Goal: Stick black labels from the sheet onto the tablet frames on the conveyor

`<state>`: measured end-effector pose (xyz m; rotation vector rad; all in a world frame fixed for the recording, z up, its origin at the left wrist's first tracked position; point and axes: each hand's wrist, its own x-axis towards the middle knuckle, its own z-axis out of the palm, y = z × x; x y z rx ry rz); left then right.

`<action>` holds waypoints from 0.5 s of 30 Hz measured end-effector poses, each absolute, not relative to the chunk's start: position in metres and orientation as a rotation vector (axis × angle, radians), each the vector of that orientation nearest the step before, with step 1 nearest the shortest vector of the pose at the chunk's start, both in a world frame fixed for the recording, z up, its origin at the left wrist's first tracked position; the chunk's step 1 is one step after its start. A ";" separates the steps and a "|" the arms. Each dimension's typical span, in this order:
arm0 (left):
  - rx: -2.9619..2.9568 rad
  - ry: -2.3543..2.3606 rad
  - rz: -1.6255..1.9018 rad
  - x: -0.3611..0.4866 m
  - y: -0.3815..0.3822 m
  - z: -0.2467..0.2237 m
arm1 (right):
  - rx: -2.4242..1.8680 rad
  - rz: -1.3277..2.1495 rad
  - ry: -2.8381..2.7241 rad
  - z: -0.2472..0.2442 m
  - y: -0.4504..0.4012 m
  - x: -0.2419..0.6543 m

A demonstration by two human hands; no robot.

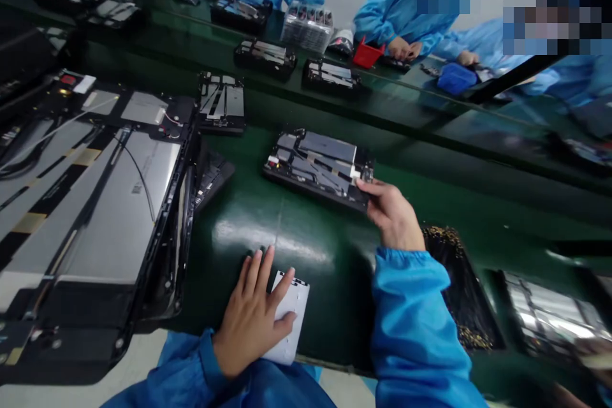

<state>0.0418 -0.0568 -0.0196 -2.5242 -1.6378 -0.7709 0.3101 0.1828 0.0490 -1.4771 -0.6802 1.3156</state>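
My right hand (391,213) grips the near right edge of a black tablet housing (318,169), which lies on the green mat (268,217) with its grey internal parts and flat cables showing. My left hand (248,322) lies over a narrow white rectangular panel (292,322), with the thumb across it and the palm covering its lower left part. The fingers of my left hand spread onto the mat. Both blue sleeves reach into the view from below.
Large black-framed tablet assemblies (102,204) with silver panels fill the left side. A tray of small gold screws (459,287) lies to the right of my right arm. Several black housings stand farther along the bench. Co-workers in blue sit beyond, with a red container (368,53) near one.
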 end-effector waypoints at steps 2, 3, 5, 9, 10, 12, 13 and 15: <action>-2.539 -1.624 -0.787 0.039 -0.060 -0.019 | -1.521 1.373 -0.658 0.042 0.144 0.312; -2.549 -1.620 -0.782 0.038 -0.062 -0.019 | -1.549 1.407 -0.652 0.037 0.125 0.314; -2.560 -1.625 -0.763 0.036 -0.064 -0.017 | -1.601 1.445 -0.665 0.027 0.094 0.318; -2.564 -1.686 -0.682 0.031 -0.071 -0.014 | -1.736 1.212 -0.865 0.016 0.053 0.327; -2.568 -1.705 -0.655 0.031 -0.073 -0.013 | -1.785 1.066 -0.975 0.016 0.046 0.327; -2.573 -1.738 -0.609 0.031 -0.076 -0.011 | -1.877 0.664 -1.256 0.020 0.030 0.320; -2.575 -1.753 -0.589 0.032 -0.077 -0.010 | -1.891 0.446 -1.404 0.023 0.021 0.313; -2.584 -1.779 -0.550 0.034 -0.077 -0.008 | -1.798 0.168 -1.681 0.029 -0.001 0.292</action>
